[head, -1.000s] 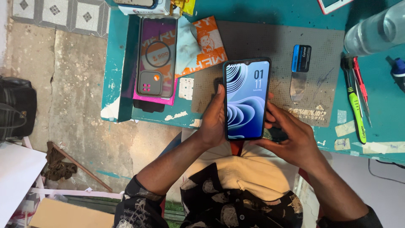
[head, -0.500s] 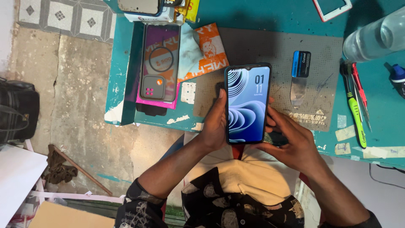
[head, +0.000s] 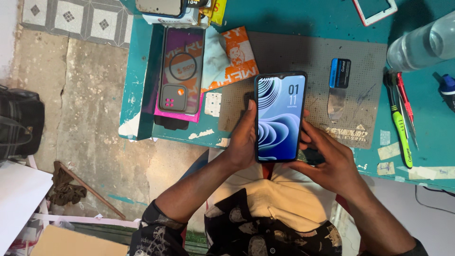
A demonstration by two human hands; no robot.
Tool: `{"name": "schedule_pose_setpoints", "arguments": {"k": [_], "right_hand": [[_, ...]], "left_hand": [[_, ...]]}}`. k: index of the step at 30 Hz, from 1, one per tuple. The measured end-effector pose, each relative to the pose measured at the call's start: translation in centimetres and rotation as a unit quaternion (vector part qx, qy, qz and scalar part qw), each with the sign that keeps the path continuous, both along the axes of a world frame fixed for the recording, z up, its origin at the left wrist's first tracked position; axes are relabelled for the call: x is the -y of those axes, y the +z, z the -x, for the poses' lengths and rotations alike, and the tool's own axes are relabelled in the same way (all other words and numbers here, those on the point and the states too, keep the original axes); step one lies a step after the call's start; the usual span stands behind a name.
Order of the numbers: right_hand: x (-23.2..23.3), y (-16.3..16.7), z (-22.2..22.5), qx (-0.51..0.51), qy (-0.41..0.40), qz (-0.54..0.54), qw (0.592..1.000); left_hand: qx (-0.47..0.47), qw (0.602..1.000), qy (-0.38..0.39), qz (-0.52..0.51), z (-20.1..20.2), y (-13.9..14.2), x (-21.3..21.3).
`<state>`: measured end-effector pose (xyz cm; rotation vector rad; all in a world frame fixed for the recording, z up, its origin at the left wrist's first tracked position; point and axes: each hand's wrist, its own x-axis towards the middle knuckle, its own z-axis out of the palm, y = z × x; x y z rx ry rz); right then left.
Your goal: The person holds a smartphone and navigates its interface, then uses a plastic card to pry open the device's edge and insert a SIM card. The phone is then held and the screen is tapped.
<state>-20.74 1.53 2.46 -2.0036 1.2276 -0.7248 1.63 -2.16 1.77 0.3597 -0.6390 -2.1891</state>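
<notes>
Smartphone (head: 279,116): dark-framed, screen lit with a blue swirl wallpaper. You are holding it upright above the near edge of the grey work mat (head: 365,57), screen facing you, apparently so the display can be read squarely.

Left hand (head: 242,140): you are gripping the phone's left edge, fingers curled behind the body and thumb lying along the side, which is steadying it.

Right hand (head: 332,163): you are cradling the lower right corner, fingers bent and closed around the bottom edge from behind. The palm is also covering something dark beneath; what it is cannot be told.

Phone case in packaging (head: 180,71): lying flat on the teal table (head: 303,19) well left of the phone, a pink backing card showing beneath it.

Orange printed wrapper (head: 232,57): lying beside the case, partly on the mat.

Blue-handled scraper (head: 338,85): resting on the mat just right of the phone, within reach.

Green and red screwdrivers (head: 400,118): lying side by side at the mat's right edge.

Clear water bottle (head: 422,45): lying on its side at the far right.
</notes>
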Motion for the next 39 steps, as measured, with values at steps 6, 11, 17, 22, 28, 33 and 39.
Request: {"name": "schedule_pose_setpoints", "arguments": {"k": [6,11,17,22,28,33,39], "right_hand": [[-0.06,-0.26,0.1,-0.011,-0.004,-0.001,1.0],[-0.12,-0.29,0.16,-0.005,-0.002,-0.002,1.0],[-0.07,-0.23,0.13,-0.009,0.003,0.008,1.0],[-0.02,-0.2,0.13,-0.008,0.005,0.007,1.0],[-0.11,-0.06,-0.03,-0.01,0.0,0.015,1.0],[-0.1,-0.17,-0.05,-0.008,0.002,0.003,1.0],[-0.23,-0.2,0.08,-0.013,-0.001,-0.005,1.0]], "left_hand": [[-0.005,1.0,0.003,0.004,0.1,-0.06,0.01],[-0.013,1.0,0.0,-0.011,0.14,-0.19,0.01],[-0.01,1.0,0.003,-0.011,0.13,-0.14,-0.05],[-0.009,1.0,0.001,-0.01,0.02,-0.14,-0.02],[-0.009,1.0,0.001,-0.007,0.01,-0.1,0.01],[-0.004,1.0,0.007,-0.003,0.07,-0.05,0.01],[0.0,1.0,-0.003,-0.001,0.01,-0.08,0.01]]}}
